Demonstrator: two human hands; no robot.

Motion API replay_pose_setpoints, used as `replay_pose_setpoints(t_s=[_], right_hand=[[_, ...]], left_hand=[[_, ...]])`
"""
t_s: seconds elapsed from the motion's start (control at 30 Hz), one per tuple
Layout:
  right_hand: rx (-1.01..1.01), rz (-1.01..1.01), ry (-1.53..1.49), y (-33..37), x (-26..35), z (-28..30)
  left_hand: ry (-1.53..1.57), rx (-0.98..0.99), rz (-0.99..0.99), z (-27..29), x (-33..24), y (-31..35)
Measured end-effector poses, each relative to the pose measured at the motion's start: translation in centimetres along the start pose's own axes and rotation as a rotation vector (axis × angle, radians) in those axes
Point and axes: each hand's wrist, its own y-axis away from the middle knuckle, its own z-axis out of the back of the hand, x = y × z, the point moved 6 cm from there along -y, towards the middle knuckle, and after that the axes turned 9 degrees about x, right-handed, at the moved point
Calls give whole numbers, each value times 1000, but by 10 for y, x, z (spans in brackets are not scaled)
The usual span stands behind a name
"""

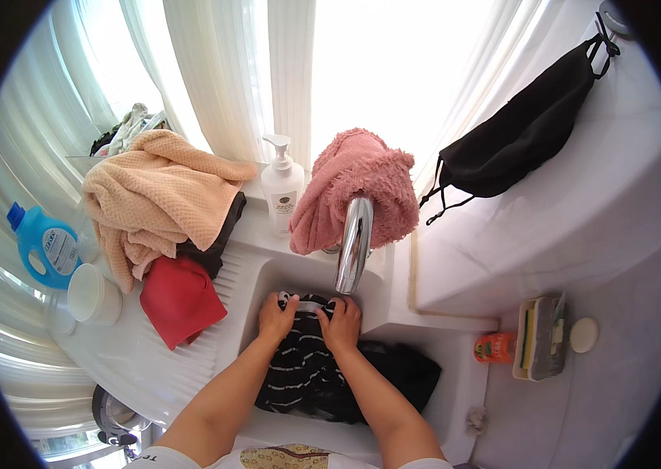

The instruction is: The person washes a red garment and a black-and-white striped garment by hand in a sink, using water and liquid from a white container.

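Note:
A black garment with thin white stripes lies in the white sink. At its far edge, my left hand is closed on the cloth, its thumb pointing up over a pale band. My right hand grips the same edge a short way to the right, just below the spout of the chrome faucet. The stretch of cloth between both hands is bunched. To the right of my right forearm, a plain dark cloth rests in the basin; whether it joins the striped garment I cannot tell.
Pink fluffy cloth drapes behind the faucet, beside a white pump bottle. Left on the ribbed washboard are a red cap and beige towel, near a blue detergent bottle. A black mask hangs right, above a sponge holder.

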Motion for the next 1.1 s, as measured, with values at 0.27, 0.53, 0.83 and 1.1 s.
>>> replay_pose_setpoints(t_s=[0.27, 0.53, 0.83, 1.1], right_hand=[[254, -34, 290, -8, -5, -43], [-100, 445, -310, 48, 122, 40], [-364, 82, -461, 33, 66, 33], [-93, -83, -457, 7, 38, 20]], left_hand=[[-799, -24, -52, -40, 21, -13], [1505, 440, 26, -54, 45, -5], [1280, 306, 265, -61, 34, 34], [870, 229, 255, -44, 14, 45]])
